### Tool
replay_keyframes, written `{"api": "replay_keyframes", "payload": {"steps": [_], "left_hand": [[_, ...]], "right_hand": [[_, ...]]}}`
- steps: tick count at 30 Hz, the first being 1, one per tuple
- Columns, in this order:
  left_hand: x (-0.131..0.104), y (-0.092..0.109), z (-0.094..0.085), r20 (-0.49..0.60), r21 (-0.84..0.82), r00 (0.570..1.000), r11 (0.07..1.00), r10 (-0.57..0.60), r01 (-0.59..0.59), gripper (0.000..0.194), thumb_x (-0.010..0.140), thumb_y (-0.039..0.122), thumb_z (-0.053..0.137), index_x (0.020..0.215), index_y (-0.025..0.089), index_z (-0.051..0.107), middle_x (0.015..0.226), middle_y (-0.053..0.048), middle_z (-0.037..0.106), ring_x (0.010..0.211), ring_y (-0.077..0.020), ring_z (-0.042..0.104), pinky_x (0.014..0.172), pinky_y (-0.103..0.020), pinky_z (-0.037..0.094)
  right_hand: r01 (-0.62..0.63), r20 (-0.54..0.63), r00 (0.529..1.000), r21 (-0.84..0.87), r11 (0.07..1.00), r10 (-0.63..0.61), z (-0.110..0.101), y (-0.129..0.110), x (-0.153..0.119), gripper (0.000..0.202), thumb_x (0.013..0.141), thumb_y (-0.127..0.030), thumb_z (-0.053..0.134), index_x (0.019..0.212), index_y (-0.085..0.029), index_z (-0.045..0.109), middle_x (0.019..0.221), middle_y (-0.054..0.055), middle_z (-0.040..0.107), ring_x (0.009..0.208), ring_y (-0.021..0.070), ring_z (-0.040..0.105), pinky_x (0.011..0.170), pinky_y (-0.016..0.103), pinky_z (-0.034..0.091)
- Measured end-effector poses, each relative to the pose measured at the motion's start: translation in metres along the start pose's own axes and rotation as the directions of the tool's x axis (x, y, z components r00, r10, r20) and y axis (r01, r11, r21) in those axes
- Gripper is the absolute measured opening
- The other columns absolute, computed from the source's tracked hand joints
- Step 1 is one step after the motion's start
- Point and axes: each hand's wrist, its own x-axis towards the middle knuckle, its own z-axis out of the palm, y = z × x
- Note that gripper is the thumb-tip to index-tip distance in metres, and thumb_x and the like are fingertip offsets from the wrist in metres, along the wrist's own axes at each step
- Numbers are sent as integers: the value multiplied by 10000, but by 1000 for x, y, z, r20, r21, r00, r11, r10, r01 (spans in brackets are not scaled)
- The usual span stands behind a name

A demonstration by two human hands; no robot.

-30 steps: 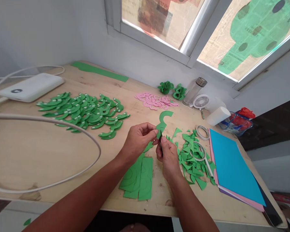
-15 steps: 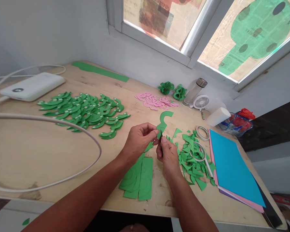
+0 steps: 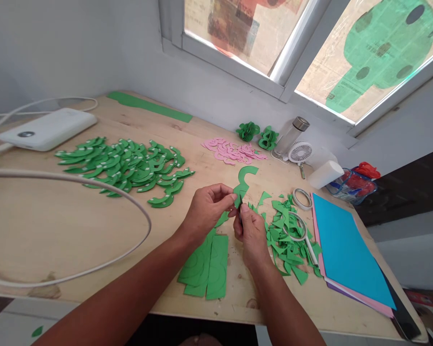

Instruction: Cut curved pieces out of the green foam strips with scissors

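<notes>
My left hand (image 3: pixel 211 204) pinches a curvy green paper strip (image 3: pixel 246 177), whose wavy upper end stands free above the fingers. Closed around dark scissors (image 3: pixel 241 201), my right hand (image 3: pixel 250 230) is close against the left, with the blades at the strip's lower part. Most of the scissors is hidden by the fingers. Below the hands lie green paper rectangles (image 3: pixel 217 269) with curved lines drawn on them. To the right is a heap of green scraps (image 3: pixel 286 240) with a magnifying glass (image 3: pixel 312 247) lying on it.
Many cut green curves (image 3: pixel 126 166) lie left, near a white power bank (image 3: pixel 48 129) with a looping cable (image 3: pixel 130 194). Pink cutouts (image 3: pixel 234 151), green paper flowers (image 3: pixel 248 130), a bottle (image 3: pixel 292 137) and small fan (image 3: pixel 300 152) stand behind. Tape (image 3: pixel 302 198) and blue sheets (image 3: pixel 350 250) are right.
</notes>
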Motion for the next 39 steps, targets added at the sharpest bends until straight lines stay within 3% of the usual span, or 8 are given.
{"api": "replay_keyframes", "payload": {"steps": [39], "left_hand": [[-1,3,0,-16,55,1000,998,6,-6,130,681,260,676,626,166,605,528,27,573,529,-118,532,576,-255,441]], "right_hand": [[0,-25,1000,7,1000,0,0,3,0,489,795,-639,552,644,-174,554,412,-104,275,390,67,185,398,242,122]]}}
